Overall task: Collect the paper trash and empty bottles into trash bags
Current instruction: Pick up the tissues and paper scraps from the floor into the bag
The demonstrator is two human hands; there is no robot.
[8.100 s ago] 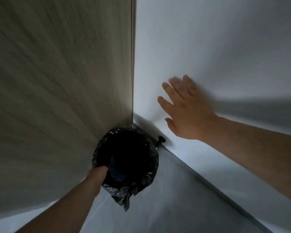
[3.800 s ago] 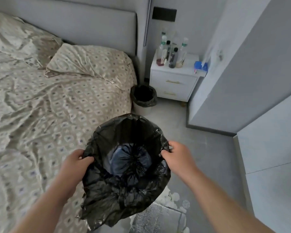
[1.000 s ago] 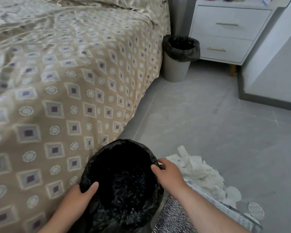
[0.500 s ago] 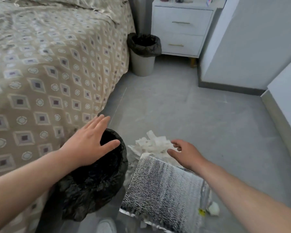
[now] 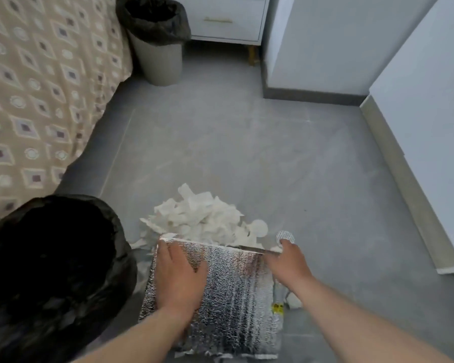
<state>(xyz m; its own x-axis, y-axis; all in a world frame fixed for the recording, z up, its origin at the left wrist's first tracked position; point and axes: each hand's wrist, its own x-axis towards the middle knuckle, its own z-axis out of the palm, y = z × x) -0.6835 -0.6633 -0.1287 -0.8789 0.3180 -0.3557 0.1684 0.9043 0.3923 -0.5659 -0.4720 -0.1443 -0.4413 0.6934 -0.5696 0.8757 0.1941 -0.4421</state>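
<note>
Touching the foil bag, left hand lies flat, right hand grips its corner, paper trash beyond.

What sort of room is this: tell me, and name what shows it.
Most likely a bedroom: a bed with a patterned cover fills the left, a white drawer unit stands beyond it, and a small lined waste bin sits between them.
</note>
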